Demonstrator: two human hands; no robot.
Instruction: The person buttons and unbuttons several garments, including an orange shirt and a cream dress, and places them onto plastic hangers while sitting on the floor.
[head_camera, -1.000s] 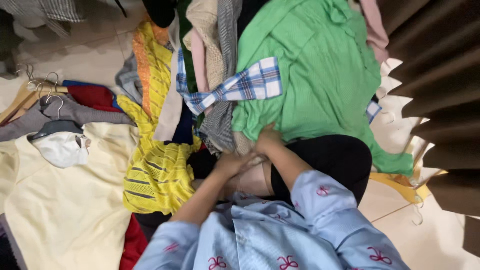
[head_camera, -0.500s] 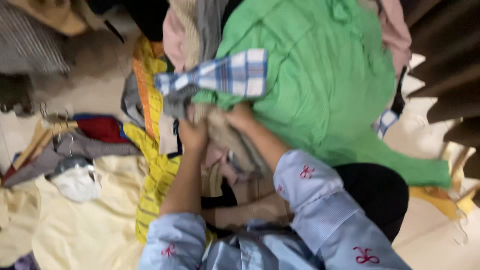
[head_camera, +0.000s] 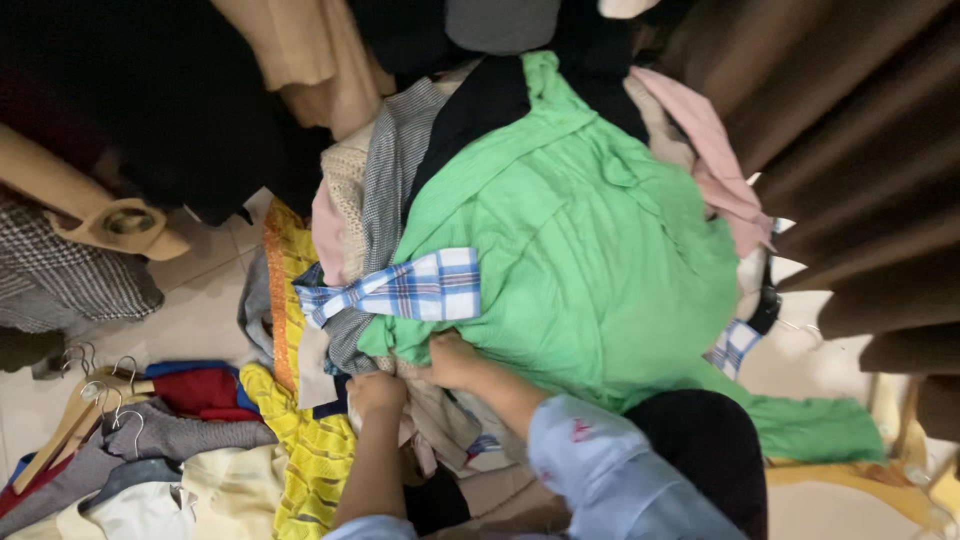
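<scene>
Both hands, left (head_camera: 377, 392) and right (head_camera: 452, 360), clutch the clothes pile (head_camera: 420, 400), fingertips buried under the green garment (head_camera: 580, 260).

The green garment (head_camera: 590, 270) heaps over the clothes pile and blocks any way in from above. Just below its lower left edge, both hands are wedged among beige cloth (head_camera: 440, 410), with no gap showing there. Left of the green garment, a patch of bare floor (head_camera: 195, 315) lies open. Right of it, dark brown curtain folds (head_camera: 860, 170) close that side. Wooden hangers (head_camera: 75, 415) crowd the floor far to its lower left.
</scene>
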